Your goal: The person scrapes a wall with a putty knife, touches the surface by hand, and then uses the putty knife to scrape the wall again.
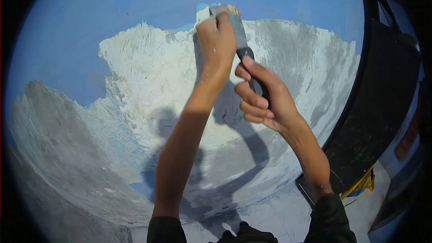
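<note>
My right hand [265, 92] is wrapped round the black handle of a scraper [240, 31], whose wide metal blade points up the wall. Close to the left side of the blade is my left hand [218, 40], with its fingers curled near the blade's upper end; what they hold, if anything, is hidden. Behind both hands, the wall [157, 63] has a large scraped patch of white and grey. Blue paint [135, 0] covers the wall above it, with a ragged edge between. Some pale bits lie on the blade's tip.
A large black panel [382, 94] stands along the right side, with a yellow item [366, 182] at its foot. Pale floor [270, 216] and dark shoes show at the bottom. Shadows of my arms fall across the wall.
</note>
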`<state>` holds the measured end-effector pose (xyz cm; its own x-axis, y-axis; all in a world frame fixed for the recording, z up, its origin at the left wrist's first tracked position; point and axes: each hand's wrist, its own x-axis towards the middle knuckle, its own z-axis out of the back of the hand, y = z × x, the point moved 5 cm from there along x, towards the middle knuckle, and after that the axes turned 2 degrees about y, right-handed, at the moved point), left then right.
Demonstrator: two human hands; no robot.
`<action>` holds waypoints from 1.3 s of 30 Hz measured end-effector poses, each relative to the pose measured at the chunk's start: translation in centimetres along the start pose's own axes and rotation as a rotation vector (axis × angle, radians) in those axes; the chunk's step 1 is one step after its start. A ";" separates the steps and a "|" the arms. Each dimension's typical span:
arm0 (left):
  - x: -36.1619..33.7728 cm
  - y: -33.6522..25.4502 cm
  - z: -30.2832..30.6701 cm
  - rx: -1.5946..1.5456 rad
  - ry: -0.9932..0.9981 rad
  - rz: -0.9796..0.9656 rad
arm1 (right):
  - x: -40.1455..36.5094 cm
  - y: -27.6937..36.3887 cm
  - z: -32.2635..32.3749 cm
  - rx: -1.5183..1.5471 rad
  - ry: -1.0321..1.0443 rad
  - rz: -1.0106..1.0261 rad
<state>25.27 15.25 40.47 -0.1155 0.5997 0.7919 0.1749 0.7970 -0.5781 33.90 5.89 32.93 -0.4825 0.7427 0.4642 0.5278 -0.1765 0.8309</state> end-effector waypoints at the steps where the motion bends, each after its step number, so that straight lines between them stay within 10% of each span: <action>1: 0.2 -1.1 -0.1 -0.005 0.006 0.048 | 0.3 0.9 -0.7 0.010 -0.002 0.003; 39: 0.6 -1.6 0.8 -0.010 0.010 0.062 | 0.8 -0.3 -1.7 -0.068 -0.022 0.049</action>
<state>24.15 14.42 41.70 -0.0947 0.6470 0.7566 0.1909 0.7577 -0.6240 32.10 5.46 33.57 -0.4413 0.7460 0.4987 0.5017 -0.2556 0.8264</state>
